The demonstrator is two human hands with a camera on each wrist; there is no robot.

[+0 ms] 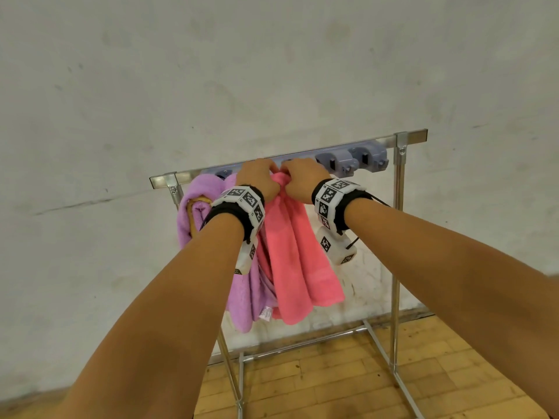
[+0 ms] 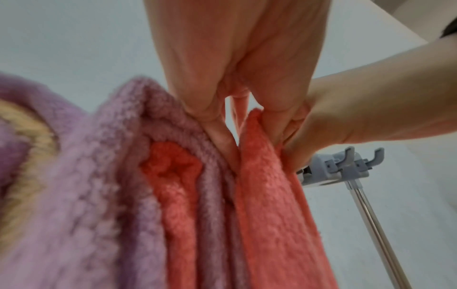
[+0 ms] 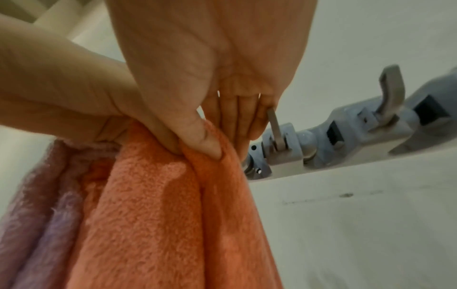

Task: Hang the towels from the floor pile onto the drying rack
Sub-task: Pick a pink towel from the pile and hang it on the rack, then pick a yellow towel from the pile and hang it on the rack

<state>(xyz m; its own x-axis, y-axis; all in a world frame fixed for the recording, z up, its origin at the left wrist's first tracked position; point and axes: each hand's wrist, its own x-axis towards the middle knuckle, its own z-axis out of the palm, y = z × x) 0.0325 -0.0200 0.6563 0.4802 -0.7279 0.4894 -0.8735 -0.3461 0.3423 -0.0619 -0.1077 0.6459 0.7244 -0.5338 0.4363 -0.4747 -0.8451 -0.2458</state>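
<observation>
A pink towel [image 1: 298,261] hangs in folds from the top bar of the metal drying rack [image 1: 399,207]. My left hand [image 1: 257,178] and right hand [image 1: 298,179] sit side by side at its top edge, each pinching the bunched cloth just below the bar. In the left wrist view the left fingers [image 2: 217,109] pinch the pink towel [image 2: 269,205] beside a thin loop. In the right wrist view my thumb [image 3: 197,136] presses into the pink towel [image 3: 153,215]. A lilac towel [image 1: 196,213] hangs to the left, touching the pink one.
Grey-blue plastic hook clips [image 1: 354,160] line the bar to the right of my hands, with nothing hanging on them. The rack stands close to a pale wall [image 1: 272,71] on a wooden floor [image 1: 332,373]. Its foot rails [image 1: 390,367] run towards me.
</observation>
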